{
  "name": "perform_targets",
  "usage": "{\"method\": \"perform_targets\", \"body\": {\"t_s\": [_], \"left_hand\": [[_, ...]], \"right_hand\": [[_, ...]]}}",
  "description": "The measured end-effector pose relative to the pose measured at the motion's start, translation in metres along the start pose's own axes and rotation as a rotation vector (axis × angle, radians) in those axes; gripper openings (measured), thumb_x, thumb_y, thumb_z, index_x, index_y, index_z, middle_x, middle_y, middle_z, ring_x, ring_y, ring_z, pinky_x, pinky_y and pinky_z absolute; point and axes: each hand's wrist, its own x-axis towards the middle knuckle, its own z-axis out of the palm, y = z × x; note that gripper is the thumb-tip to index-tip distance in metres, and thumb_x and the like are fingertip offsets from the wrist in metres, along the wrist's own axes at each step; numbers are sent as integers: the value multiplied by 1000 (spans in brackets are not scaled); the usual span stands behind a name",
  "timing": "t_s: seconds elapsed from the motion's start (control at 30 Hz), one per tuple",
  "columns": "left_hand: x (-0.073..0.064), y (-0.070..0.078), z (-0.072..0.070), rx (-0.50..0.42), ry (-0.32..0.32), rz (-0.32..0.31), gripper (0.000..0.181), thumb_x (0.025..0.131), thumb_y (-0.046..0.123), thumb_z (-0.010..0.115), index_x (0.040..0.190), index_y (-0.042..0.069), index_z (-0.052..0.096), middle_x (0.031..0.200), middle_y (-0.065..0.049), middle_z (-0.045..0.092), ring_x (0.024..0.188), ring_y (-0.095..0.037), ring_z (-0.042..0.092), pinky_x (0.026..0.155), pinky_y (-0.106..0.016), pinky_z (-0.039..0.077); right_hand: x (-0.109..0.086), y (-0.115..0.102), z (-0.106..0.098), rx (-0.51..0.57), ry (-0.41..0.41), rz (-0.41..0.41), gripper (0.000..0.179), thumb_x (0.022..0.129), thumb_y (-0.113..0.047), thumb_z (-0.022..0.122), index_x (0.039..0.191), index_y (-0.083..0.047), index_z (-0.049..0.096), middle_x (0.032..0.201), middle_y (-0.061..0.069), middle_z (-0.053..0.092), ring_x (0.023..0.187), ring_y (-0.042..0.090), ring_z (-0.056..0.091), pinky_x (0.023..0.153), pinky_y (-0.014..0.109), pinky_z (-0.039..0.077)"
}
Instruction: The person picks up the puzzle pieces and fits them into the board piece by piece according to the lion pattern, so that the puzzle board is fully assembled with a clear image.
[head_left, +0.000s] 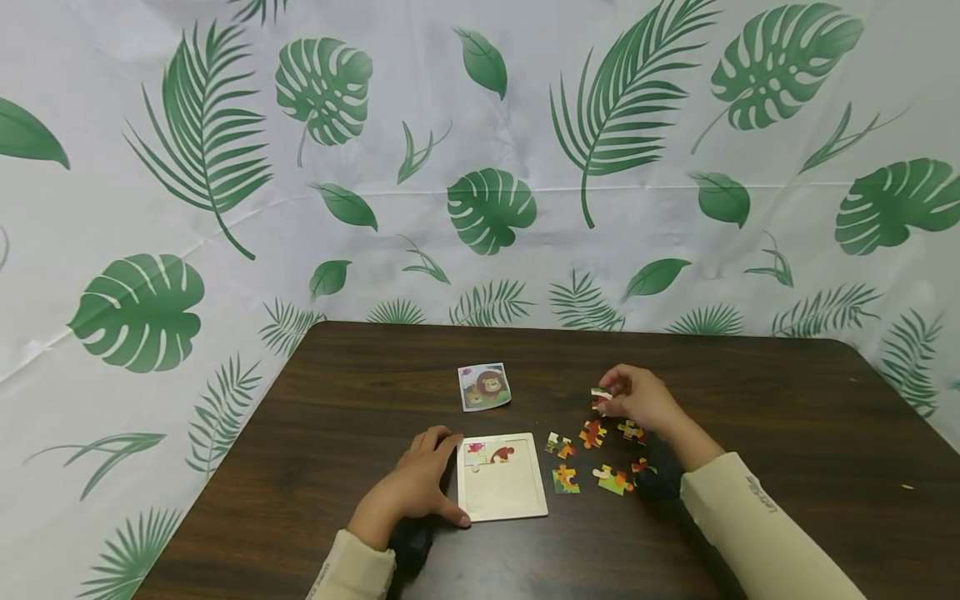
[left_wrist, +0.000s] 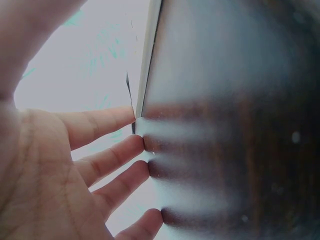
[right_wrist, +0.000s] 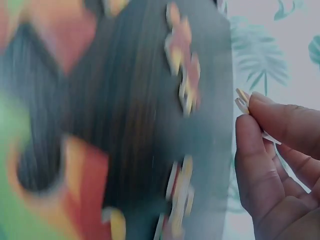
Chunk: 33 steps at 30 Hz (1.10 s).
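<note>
A square wooden puzzle board (head_left: 504, 496) lies on the table, with a pink-flower piece (head_left: 476, 453) and a red-brown piece (head_left: 502, 455) along its upper part. My left hand (head_left: 417, 479) rests at the board's left side, thumb by the lower corner and fingertips by the upper one. In the left wrist view its fingers (left_wrist: 107, 159) are fairly straight, their tips on the tabletop. Between thumb and fingertips, my right hand (head_left: 647, 400) pinches a puzzle piece (head_left: 599, 398) above the table. The right wrist view shows that piece (right_wrist: 243, 101) edge-on, so its picture is hidden there.
Several loose puzzle pieces lie right of the board, among them an orange-red one (head_left: 592, 433) and a green-orange one (head_left: 613, 479). A lion picture card (head_left: 484, 387) lies behind the board on the dark wooden table (head_left: 375, 392). A leaf-print cloth (head_left: 412, 83) hangs behind.
</note>
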Motion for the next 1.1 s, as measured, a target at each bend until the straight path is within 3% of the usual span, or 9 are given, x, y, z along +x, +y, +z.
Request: {"method": "perform_targets", "body": {"t_s": [0.47, 0.8, 1.1], "left_hand": [[0, 1, 0, 3, -2, 4, 106, 54, 40, 88, 137, 0, 36, 136, -19, 30, 125, -38, 25, 97, -57, 26], [0, 1, 0, -2, -2, 1, 105, 54, 39, 88, 137, 0, 36, 135, -19, 30, 125, -38, 26, 97, -57, 26], [-1, 3, -2, -5, -7, -5, 105, 54, 39, 88, 137, 0, 36, 136, -19, 29, 125, -38, 25, 97, -57, 26]], "right_hand": [[-5, -36, 46, 58, -73, -2, 25, 75, 1, 73, 95, -4, 59, 81, 9, 52, 66, 21, 50, 56, 33, 47], [-9, -39, 73, 243, -173, 4, 17, 81, 4, 66, 96, 4, 57, 80, 11, 51, 69, 20, 59, 65, 36, 53], [-13, -45, 93, 298, -167, 36, 19, 77, 6, 69, 92, 4, 58, 78, 11, 51, 66, 19, 57, 61, 35, 53]]}}
